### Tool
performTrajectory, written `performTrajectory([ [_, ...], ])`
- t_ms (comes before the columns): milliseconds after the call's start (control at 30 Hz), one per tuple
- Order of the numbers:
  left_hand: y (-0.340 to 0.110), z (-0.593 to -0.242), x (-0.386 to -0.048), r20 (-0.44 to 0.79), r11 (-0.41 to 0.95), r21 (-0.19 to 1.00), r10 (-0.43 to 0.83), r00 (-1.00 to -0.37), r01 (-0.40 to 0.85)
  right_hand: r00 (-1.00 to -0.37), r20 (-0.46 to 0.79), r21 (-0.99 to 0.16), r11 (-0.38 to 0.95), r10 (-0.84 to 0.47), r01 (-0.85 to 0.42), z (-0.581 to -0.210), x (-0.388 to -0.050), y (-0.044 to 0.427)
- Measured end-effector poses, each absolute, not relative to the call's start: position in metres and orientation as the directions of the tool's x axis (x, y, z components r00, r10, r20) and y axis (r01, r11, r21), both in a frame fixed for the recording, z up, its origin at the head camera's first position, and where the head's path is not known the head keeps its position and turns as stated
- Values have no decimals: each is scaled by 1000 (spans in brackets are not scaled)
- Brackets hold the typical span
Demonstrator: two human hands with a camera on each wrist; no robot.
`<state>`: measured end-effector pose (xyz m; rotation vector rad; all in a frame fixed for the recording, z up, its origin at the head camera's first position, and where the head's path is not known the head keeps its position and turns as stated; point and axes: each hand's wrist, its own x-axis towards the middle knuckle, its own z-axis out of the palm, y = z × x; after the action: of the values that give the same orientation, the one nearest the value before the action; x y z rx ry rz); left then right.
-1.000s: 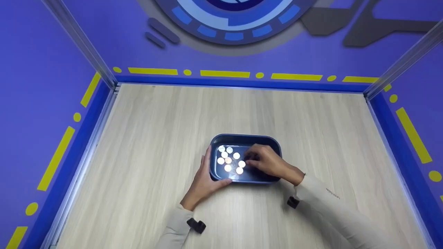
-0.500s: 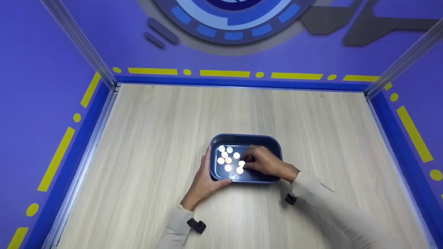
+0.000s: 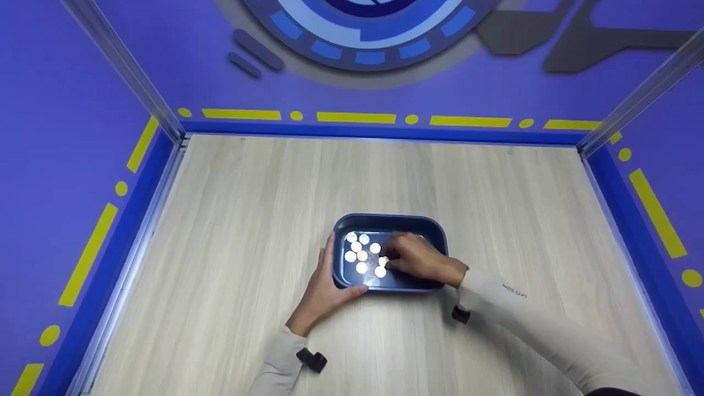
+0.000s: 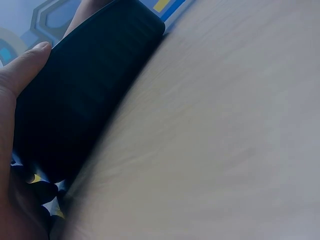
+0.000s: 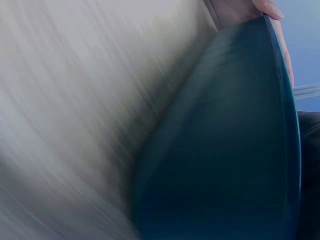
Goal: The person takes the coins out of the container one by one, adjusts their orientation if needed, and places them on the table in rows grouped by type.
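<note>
A dark blue rectangular container (image 3: 396, 282) with rounded corners holds several pale round discs (image 3: 361, 268) in its left half. My left hand (image 3: 324, 291) grips its near left corner, fingers along the left wall and thumb over the front rim. In the left wrist view the thumb of that hand (image 4: 12, 80) lies on the rim of the container (image 4: 75, 90). Inside the container, my right hand (image 3: 418, 257) pinches a disc (image 3: 383, 262) at the right of the group; its fingertips partly cover it. The right wrist view shows the container's outer wall (image 5: 215, 140).
The container stands on a light wooden tabletop (image 3: 264, 220). Blue-purple panels with yellow marks (image 3: 356, 117) rise at the back and both sides, with metal posts at the corners. Black wrist devices (image 3: 312, 360) hang at both sleeves.
My right hand has shifted left inside the container and its fingertips have closed at a disc. The left hand and the container have stayed in place.
</note>
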<state>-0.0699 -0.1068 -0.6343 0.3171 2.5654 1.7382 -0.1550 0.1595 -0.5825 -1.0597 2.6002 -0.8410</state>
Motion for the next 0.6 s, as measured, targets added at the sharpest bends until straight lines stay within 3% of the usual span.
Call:
performTrajectory([
  [600,-108,-637,-70,103,336,928,183,-978,161,-804,84,-622,600,-588,-504,-563,-141,171],
])
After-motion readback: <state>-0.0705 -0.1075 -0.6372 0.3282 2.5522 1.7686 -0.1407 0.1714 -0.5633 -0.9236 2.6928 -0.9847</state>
